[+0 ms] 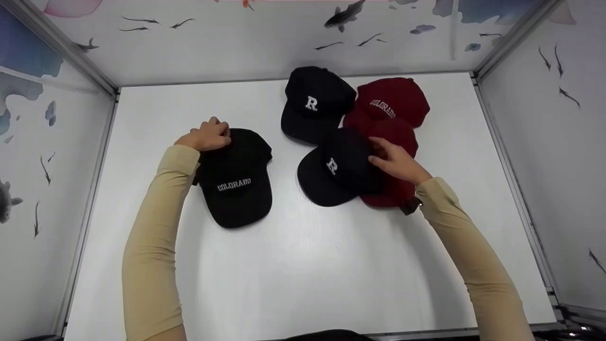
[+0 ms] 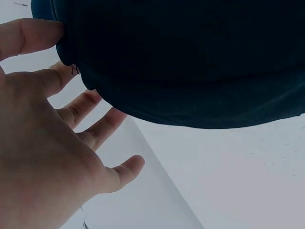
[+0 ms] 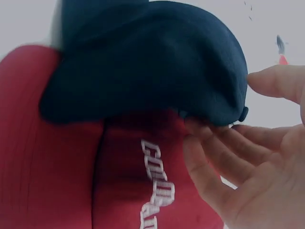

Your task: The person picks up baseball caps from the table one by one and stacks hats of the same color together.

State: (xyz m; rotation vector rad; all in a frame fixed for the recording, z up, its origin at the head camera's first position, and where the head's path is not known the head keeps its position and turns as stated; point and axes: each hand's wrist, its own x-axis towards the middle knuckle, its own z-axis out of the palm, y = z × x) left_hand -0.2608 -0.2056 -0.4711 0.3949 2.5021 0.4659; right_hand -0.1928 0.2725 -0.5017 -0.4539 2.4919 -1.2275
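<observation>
A black baseball cap with white COLORADO lettering is at the left, its brim toward the front. My left hand grips its back edge; in the left wrist view the thumb touches the cap's rim while other fingertips disappear behind it. To the right, my right hand holds a navy cap with a white R by its crown, thumb on one side and fingers on the other. That navy cap overlaps a red cap, whose white lettering shows in the right wrist view.
Behind these, another navy R cap and another red COLORADO cap sit side by side on the white table. Walls with painted fish enclose the table at the back and both sides.
</observation>
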